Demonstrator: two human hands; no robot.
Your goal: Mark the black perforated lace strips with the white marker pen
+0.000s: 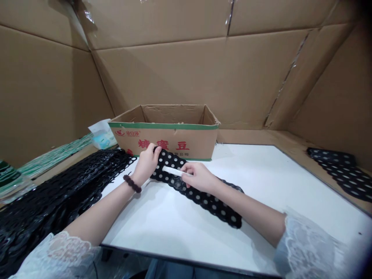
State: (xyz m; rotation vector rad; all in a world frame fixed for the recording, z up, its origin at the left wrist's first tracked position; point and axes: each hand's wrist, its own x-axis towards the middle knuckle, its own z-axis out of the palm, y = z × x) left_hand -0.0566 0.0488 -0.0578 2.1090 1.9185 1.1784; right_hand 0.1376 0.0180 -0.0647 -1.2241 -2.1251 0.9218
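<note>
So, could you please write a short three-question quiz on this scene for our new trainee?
1. Which hand holds the white stick-like tool over the black polka-dot strip?
2. True or false: the dark brown bracelet is on the left wrist.
3. What colour is the band along the rim of the printed cardboard box: (a) red, (b) green, (c) black?

Key:
1. The right hand; the left hand holds one end of the strip.
2. True.
3. (b)

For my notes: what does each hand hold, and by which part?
Left hand: dotted strip, by its far end. Right hand: white stick, by its right end.
</note>
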